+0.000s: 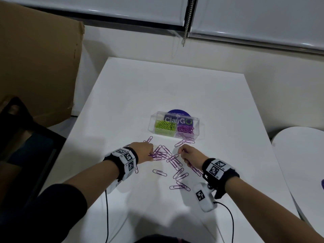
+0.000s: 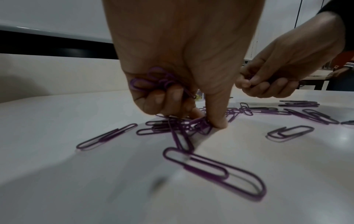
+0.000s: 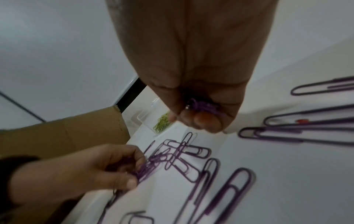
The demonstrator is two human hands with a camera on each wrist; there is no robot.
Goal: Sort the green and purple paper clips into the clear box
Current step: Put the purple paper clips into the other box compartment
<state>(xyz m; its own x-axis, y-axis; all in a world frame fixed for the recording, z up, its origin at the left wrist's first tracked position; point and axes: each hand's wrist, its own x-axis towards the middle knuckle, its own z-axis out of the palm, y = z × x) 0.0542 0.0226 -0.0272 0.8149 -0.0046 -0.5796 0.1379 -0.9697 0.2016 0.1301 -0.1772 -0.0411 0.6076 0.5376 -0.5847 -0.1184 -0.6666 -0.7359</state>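
A clear box [image 1: 174, 125] stands on the white table [image 1: 122, 102], green paper clips [image 1: 164, 126] in its left half and purple ones [image 1: 185, 131] in its right. Several loose purple paper clips [image 1: 175, 165] lie scattered in front of it. My left hand [image 1: 146, 152] holds a bunch of purple clips [image 2: 151, 80] in curled fingers, and its thumb [image 2: 218, 115] and forefinger pinch more in the pile. My right hand [image 1: 190, 156] hovers above the pile, its fingers curled round a bunch of purple clips [image 3: 203, 106].
A brown cardboard box [image 1: 38, 64] stands left of the table. A dark chair [image 1: 22, 137] sits at the near left. A second white table [image 1: 301, 155] is on the right. A round purple sticker [image 1: 178, 114] shows behind the clear box.
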